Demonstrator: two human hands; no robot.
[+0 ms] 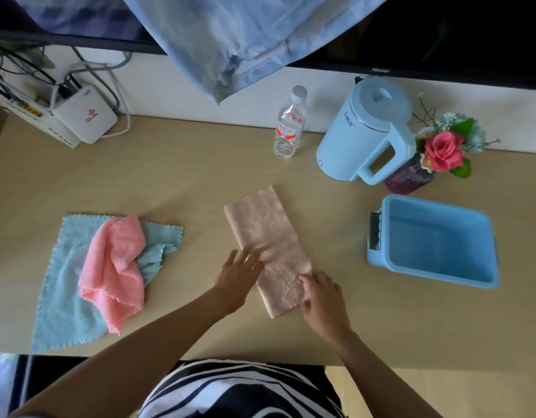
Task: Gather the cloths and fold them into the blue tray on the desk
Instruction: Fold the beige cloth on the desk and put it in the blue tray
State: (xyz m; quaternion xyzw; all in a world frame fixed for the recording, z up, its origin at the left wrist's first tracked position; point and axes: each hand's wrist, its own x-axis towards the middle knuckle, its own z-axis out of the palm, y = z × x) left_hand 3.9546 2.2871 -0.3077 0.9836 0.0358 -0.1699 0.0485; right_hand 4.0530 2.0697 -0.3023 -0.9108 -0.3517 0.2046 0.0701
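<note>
A beige cloth lies folded into a long strip in the middle of the desk, angled from far left to near right. My left hand rests flat on its left edge, fingers spread. My right hand pinches the strip's near right edge. A crumpled pink cloth lies on a spread light blue cloth at the left. The blue tray stands at the right with nothing inside it.
A water bottle, a light blue kettle and a purple vase of flowers stand along the back. A white router with cables sits back left. A blue sheet hangs over the TV.
</note>
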